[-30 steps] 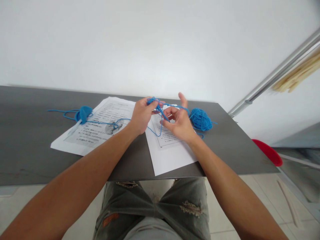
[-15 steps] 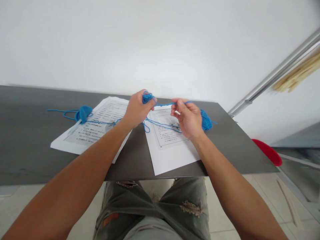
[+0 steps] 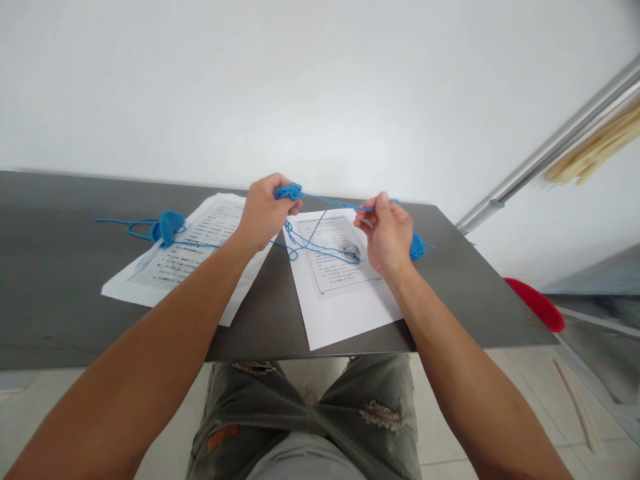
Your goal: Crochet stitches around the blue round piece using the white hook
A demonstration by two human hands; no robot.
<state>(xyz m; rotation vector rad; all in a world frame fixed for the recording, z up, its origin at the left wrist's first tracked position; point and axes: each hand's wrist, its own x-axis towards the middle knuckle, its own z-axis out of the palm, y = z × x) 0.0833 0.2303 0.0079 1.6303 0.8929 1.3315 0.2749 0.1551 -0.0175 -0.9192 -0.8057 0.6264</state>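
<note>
My left hand (image 3: 267,212) is closed on a small bundle of looped blue yarn (image 3: 289,192), which sticks out past the thumb. A strand stretches from it to my right hand (image 3: 389,230), whose thumb and fingers pinch the yarn. Slack loops of the same yarn hang below and trail over the right printed sheet (image 3: 345,310). Partly behind my right hand sits a ball of blue yarn (image 3: 417,247). On the left printed sheet (image 3: 125,290), by its edge, rests a blue rounded piece (image 3: 169,228) with yarn tails; its kind is unclear.
Both sheets lie on a dark grey table (image 3: 465,293) set against a white wall (image 3: 310,87). A metal rail (image 3: 540,153) slants up on the right, with pale yellowish strips (image 3: 595,150) beside it. Past the table's right edge is a red rounded object (image 3: 537,305).
My hands have drawn farther apart, the left moving left and the right moving right. The strand between them is longer, and more of the yarn loops show over the right sheet.
</note>
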